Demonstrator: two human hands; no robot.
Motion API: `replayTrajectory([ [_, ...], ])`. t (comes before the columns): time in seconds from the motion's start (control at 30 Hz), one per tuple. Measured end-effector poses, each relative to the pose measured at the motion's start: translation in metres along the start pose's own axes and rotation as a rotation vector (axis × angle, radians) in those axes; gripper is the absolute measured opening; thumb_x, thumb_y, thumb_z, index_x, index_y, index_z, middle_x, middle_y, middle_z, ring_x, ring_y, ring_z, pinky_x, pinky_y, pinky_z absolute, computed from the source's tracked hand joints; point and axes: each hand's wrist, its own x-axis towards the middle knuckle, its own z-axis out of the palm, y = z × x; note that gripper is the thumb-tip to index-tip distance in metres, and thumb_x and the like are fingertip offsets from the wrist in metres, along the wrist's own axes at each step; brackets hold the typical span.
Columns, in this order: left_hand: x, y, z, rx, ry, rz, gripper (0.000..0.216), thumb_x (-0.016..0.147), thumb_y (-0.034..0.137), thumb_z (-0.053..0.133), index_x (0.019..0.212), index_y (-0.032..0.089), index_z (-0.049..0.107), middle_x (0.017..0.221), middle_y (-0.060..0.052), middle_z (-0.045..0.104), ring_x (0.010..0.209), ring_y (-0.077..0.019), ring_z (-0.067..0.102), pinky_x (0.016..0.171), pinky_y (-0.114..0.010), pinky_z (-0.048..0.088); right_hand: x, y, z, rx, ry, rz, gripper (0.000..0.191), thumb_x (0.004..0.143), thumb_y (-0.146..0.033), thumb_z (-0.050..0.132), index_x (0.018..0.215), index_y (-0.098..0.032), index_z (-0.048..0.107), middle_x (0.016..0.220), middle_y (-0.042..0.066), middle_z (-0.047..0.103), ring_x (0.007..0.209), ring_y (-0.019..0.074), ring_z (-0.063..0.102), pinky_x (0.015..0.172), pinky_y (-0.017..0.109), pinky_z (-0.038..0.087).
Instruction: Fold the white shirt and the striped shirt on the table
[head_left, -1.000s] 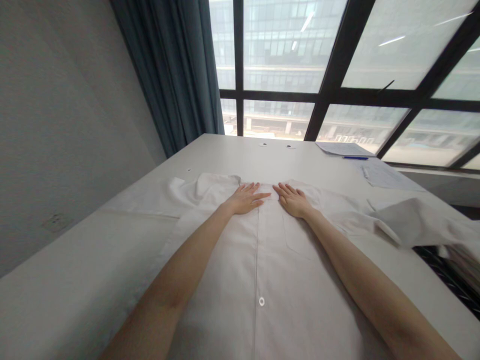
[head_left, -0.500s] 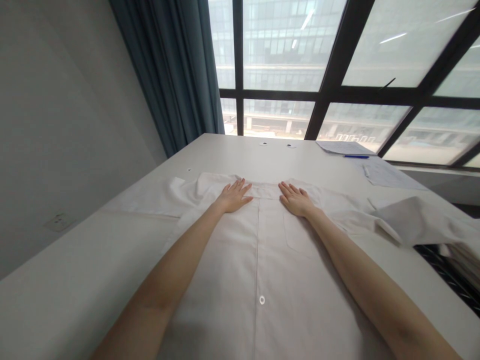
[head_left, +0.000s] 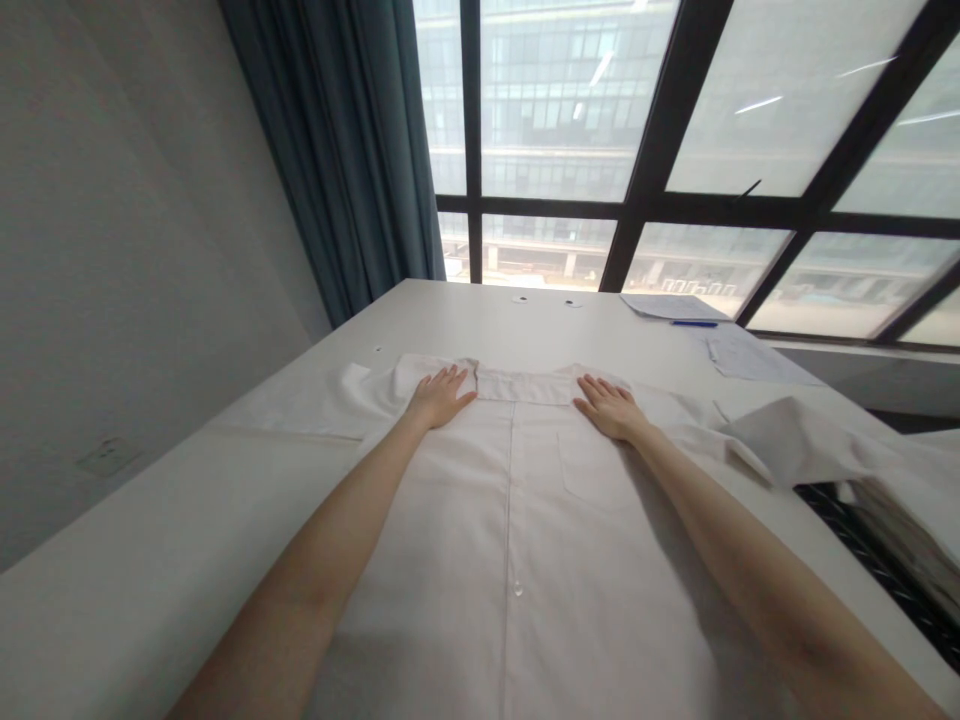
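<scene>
A white button-up shirt (head_left: 457, 540) lies front side up on the white table, its collar end far from me. Its button strip runs down the middle, with a chest pocket to the right of it. My left hand (head_left: 439, 397) rests flat on the shirt's left shoulder beside the collar band (head_left: 525, 387), fingers spread. On the other side of the band, my right hand (head_left: 607, 405) presses flat on the right shoulder, fingers stretched out. One sleeve reaches out to the left; the other lies rumpled to the right, over the table's edge.
Paper sheets (head_left: 761, 362) and a blue pen (head_left: 694, 323) lie at the table's (head_left: 465, 320) far right. A dark rack-like thing (head_left: 870, 560) with cloth stands beside the right edge. Behind are a blue curtain (head_left: 345, 150) and windows; a wall socket (head_left: 109, 457) is at left.
My hands have slid apart, the left one leftward and the right one slightly rightward, uncovering more of the collar band. The camera view has shifted a little.
</scene>
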Motion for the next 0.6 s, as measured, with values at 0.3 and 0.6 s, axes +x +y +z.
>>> replayTrajectory([
  [0.3, -0.053, 0.002, -0.023, 0.015, 0.119, 0.035, 0.043, 0.098, 0.024, 0.031, 0.128, 0.013, 0.06, 0.14, -0.011, 0.055, 0.128, -0.0193, 0.051, 0.11, -0.03, 0.034, -0.028, -0.02, -0.015, 0.0, 0.219, -0.027, 0.046, 0.094, -0.021, 0.033, 0.135, -0.013, 0.052, 0.144, 0.013, 0.05, 0.134, 0.0224, 0.043, 0.114, 0.043, 0.024],
  [0.6, -0.094, 0.024, -0.005, 0.02, -0.076, 0.157, 0.054, 0.1, 0.041, 0.03, 0.151, 0.025, 0.03, 0.159, -0.008, 0.021, 0.146, -0.0258, 0.021, 0.114, -0.051, 0.023, -0.095, -0.033, 0.002, 0.042, 0.055, -0.181, 0.057, 0.099, -0.05, 0.025, 0.149, -0.026, 0.035, 0.157, 0.004, 0.031, 0.144, 0.0232, 0.026, 0.114, 0.047, 0.025],
])
